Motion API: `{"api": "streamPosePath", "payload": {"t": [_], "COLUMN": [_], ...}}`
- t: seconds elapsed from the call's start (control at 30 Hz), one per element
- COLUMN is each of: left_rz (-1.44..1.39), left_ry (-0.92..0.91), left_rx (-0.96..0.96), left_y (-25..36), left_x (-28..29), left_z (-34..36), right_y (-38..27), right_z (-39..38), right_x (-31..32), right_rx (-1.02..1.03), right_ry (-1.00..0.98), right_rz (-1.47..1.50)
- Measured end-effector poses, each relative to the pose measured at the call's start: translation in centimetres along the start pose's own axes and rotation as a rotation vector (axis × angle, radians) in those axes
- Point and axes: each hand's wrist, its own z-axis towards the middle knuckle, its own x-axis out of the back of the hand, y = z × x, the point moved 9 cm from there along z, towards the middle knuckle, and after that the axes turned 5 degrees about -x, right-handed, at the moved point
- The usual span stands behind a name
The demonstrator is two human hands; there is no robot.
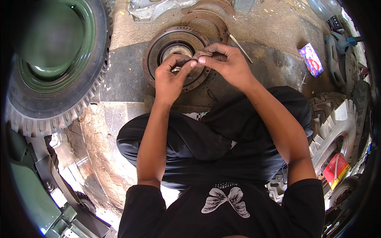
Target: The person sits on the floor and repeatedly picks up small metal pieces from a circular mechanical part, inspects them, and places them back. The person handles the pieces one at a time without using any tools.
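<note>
My left hand (171,75) and my right hand (228,63) meet over a round, rusty metal drum-like part (152,59) lying on the ground. Between their fingertips is a small, flat brown piece (203,54), its exact kind too small to make out. Both hands are closed in a pinch, the thumb tips almost touching. Beneath them, the round part has a holed outer rim and a paler hub (178,50) in its centre, which my left fingers partly cover.
Rusty curved brake shoes (210,16) and a thin rod (241,48) lie beyond the drum. A large tyre on a green rim (39,107) stands left. To the right are a purple packet (311,59), a blue-handled tool (341,43), tyres (323,137) and a red-yellow container (335,169).
</note>
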Motion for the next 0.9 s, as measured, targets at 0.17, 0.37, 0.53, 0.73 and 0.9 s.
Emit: {"api": "streamPosePath", "payload": {"t": [0.17,0.37,0.53,0.73,0.9], "left_rz": [-0.319,-0.416,-0.393,-0.346,-0.291], "left_ry": [0.023,0.007,0.002,0.011,0.060], "left_rx": [0.179,0.223,0.225,0.180,0.159], "left_y": [-0.1,-0.9,-1.4,-0.6,0.1], "left_x": [-0.5,-0.4,-0.5,-0.6,-0.4], "left_z": [-0.4,-0.5,-0.5,-0.5,-0.7], "right_y": [1.3,0.4,0.5,-0.5,0.0], "right_z": [0.3,0.2,0.1,0.0,0.3], "right_x": [0.7,0.6,-0.1,-0.1,0.0], "right_rx": [-0.063,0.000,-0.009,-0.028,-0.055], "right_ry": [0.037,0.027,-0.048,-0.100,-0.132], "right_rz": [-0.027,-0.004,0.031,-0.016,-0.040]}}
